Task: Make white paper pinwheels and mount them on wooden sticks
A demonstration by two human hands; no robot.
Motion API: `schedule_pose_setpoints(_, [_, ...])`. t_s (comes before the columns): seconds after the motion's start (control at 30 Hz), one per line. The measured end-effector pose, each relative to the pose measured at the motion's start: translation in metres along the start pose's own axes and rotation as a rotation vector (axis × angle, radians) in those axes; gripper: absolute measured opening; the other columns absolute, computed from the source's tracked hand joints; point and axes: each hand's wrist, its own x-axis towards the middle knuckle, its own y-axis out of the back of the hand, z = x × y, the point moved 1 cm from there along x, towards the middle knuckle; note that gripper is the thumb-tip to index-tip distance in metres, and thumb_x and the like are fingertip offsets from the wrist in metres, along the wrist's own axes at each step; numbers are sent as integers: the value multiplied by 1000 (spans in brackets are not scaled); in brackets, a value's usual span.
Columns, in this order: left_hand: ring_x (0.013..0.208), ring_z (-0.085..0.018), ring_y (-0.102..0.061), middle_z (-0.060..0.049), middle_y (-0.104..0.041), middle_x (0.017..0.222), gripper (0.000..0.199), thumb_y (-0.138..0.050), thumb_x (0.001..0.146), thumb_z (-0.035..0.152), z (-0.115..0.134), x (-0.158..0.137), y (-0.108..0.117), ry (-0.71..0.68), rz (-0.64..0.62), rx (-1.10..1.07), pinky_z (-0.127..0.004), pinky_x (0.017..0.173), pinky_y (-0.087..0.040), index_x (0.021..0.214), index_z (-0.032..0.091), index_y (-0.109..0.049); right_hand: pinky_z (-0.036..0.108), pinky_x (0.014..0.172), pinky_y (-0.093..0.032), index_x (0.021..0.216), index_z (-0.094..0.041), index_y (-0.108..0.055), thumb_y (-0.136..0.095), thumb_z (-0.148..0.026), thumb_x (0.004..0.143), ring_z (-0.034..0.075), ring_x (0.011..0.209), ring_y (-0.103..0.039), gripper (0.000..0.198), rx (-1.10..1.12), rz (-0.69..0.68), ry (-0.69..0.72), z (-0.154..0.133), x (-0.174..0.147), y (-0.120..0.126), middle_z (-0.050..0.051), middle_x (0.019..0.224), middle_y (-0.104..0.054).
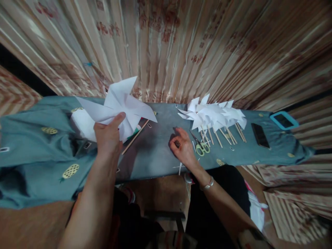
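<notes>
A white paper pinwheel (121, 100) is raised above the left part of the cloth, with my left hand (109, 129) shut on it, thumb pressed near its centre. Below its right blades a thin wooden stick (136, 136) lies at a slant. My right hand (183, 145) is close over the middle of the cloth, fingers curled in; whatever they pinch is too small to make out. Scissors (201, 147) with pale green handles lie just right of that hand. Scraps of white paper (180, 167) are below it.
Several finished pinwheels (212, 114) on sticks lie in an overlapping row at the right. Beyond them are a dark phone (260, 135) and a blue-framed device (284, 120). White paper (83, 122) sits at left. A pleated curtain (155, 52) hangs behind the cloth-covered table (155, 162).
</notes>
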Motion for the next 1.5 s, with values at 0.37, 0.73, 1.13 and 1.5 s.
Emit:
schedule_pose_setpoints(0.37, [87,-23,-70,1,-75,85,31,-84,53,29,-15,-4,-15,36,-8,-37,-37,84,-58,80,24,-71,49,110,-39,87,-21,-71,-60,-26,84,27,128,-53,13,87,-79,-44,17,-3,18,13,132,-60])
schedule_pose_setpoints(0.73, [76,-20,-70,0,-72,72,26,-82,52,21,-22,-17,-26,98,-49,-97,-38,80,-58,73,17,-66,49,117,-31,97,-26,-76,-61,-21,85,27,141,-39,19,161,-276,108,35,10,7,7,142,-53])
schedule_pose_setpoints(1.13, [84,-24,-70,-2,-74,77,21,-81,54,26,-30,-19,-29,111,-77,-7,-38,78,-59,64,20,-65,48,115,-30,82,-22,-73,-67,-18,79,26,141,-39,8,220,-336,76,28,14,8,9,142,-53])
schedule_pose_setpoints(1.5, [69,-19,-68,-1,-74,74,23,-81,54,28,-43,-31,-38,210,-145,45,-32,68,-56,72,18,-71,55,117,-28,80,-24,-69,-65,-23,84,25,144,-34,6,282,-253,59,3,7,34,6,143,-53])
